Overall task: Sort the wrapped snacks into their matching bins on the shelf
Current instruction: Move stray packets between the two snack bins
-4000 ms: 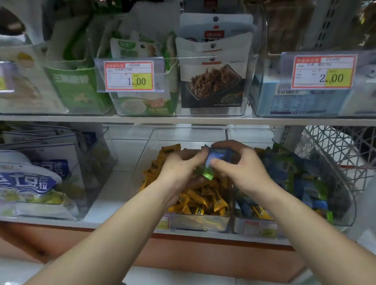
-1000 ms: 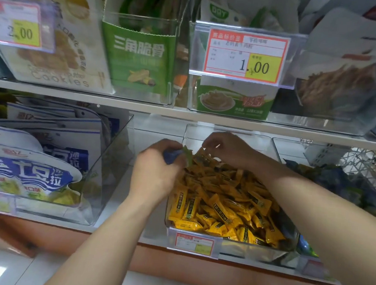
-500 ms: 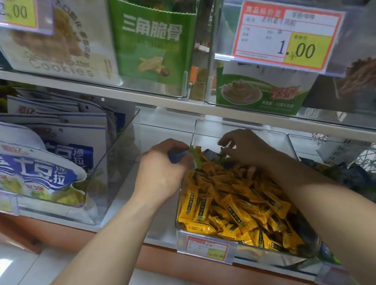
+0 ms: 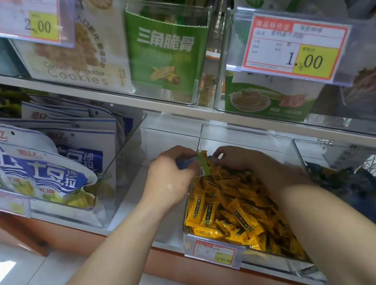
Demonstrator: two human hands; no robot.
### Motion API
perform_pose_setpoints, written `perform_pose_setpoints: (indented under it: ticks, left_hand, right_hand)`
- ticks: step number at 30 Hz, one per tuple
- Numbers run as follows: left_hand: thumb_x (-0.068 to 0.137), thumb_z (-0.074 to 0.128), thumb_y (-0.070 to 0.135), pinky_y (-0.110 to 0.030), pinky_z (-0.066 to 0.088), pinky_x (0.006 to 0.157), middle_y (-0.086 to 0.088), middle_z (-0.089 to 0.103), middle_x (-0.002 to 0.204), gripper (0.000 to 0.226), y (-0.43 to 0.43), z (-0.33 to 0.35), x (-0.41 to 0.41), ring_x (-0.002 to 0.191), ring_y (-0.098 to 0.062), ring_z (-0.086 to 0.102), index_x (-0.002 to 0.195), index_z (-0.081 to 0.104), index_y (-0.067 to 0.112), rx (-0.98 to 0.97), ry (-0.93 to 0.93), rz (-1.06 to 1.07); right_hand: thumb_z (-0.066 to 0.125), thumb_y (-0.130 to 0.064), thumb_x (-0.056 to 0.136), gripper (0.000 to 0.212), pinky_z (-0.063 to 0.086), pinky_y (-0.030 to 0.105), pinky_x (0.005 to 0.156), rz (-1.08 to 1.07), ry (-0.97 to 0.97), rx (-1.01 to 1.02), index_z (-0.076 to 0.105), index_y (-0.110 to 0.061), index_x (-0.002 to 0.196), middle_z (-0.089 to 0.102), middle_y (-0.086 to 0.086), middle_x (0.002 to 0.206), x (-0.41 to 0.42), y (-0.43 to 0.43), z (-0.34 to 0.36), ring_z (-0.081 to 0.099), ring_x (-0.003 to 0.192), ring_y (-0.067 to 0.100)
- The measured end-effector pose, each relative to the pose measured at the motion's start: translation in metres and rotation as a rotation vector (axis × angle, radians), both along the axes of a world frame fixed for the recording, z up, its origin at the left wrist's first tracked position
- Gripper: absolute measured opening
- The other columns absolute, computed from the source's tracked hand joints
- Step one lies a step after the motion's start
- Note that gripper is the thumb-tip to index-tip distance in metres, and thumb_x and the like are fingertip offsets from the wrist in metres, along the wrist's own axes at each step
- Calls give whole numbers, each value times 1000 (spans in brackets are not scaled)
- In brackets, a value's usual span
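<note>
Blue and green wrapped snacks (image 4: 204,164), judged light and slippery, are gripped in the left hand (image 4: 170,181) at the 10 o'clock rim of the bin (image 4: 246,133); a mid-body pinch is advised. Whether the right hand (image 4: 237,159) at 12 o'clock holds anything cannot be told

The left hand (image 4: 168,179) grips a blue-and-green snack (image 4: 186,162), mostly hidden in its fist. The right hand (image 4: 241,161) buries its fingertips among yellow snacks (image 4: 233,209); whether it pinches one is unclear. The dark snacks (image 4: 348,184) at far right are blurred and cut off. The lower price label (image 4: 214,251) is illegible.
</note>
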State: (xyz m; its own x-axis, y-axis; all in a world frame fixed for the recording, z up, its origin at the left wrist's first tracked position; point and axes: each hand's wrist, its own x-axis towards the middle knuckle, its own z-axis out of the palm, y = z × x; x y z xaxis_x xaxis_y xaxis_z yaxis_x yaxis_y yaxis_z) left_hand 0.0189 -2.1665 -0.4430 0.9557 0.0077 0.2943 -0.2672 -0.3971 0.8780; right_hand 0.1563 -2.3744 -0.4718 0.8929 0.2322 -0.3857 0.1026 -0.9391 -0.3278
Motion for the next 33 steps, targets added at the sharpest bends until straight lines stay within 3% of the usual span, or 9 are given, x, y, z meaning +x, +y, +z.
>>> perform_pose_setpoints:
  ticks: [2,5,10,16,19,23,25,30,33]
  left_hand:
    - [85,73,25,-2,43,64,24,65,82,12,0,0,0,82,17,58,90,67,35,-14,8,-5]
    - [85,74,25,-2,43,64,24,66,81,15,0,0,1,83,14,59,85,66,38,-45,17,-2]
    - [84,74,24,-7,47,65,23,67,80,19,-3,2,0,81,10,62,82,64,40,-62,25,19]
    - [84,74,21,-9,49,68,19,68,86,14,-10,8,-3,83,7,63,94,69,30,-49,-11,62]
    - [84,74,22,-18,52,73,17,69,89,18,-22,17,-7,85,3,64,100,68,28,-70,-9,66]
    - [89,69,21,-25,52,47,3,70,88,16,-57,21,-20,66,-19,72,103,63,27,-315,127,-29]
    - [93,65,19,-26,51,42,-4,69,90,11,-77,17,-26,59,-25,71,101,62,26,-388,192,-54]
    - [95,62,22,-22,51,46,1,70,87,6,-110,6,-32,57,-10,67,97,62,28,-395,188,-66]
    - [91,65,32,-22,54,61,8,69,89,6,-123,2,-33,74,-4,67,94,61,31,-317,158,-38]
  right_hand:
    - [60,-62,89,43,56,44,91,-22,11,103,58,-33,121,66,-1,113,-3,-3,4,67,91,17]
    - [72,-43,88,25,59,47,84,-42,8,258,60,-38,109,73,1,101,-12,-11,13,72,83,20]
    - [74,-25,89,28,56,40,81,-54,-133,397,61,-30,113,71,6,103,-38,-20,28,69,86,22]
    - [71,-22,90,27,56,39,80,-187,-324,566,63,-27,116,69,1,103,-77,-43,50,69,89,18]
    - [69,-20,92,25,56,25,70,-228,-312,717,63,-29,114,70,1,102,-106,-52,58,69,86,10]
    - [67,-17,93,19,58,35,69,-383,-195,1069,67,-35,101,74,3,94,-149,-55,60,73,84,21]
    - [63,-13,95,22,59,36,63,-439,-141,1232,70,-34,98,73,3,96,-166,-55,59,73,82,23]
    - [52,-1,98,28,57,36,58,-564,-121,1373,64,-24,110,66,10,112,-189,-59,55,71,83,26]
    - [48,-1,99,29,55,38,63,-643,-163,1371,62,-23,111,64,16,121,-196,-63,54,69,95,31]
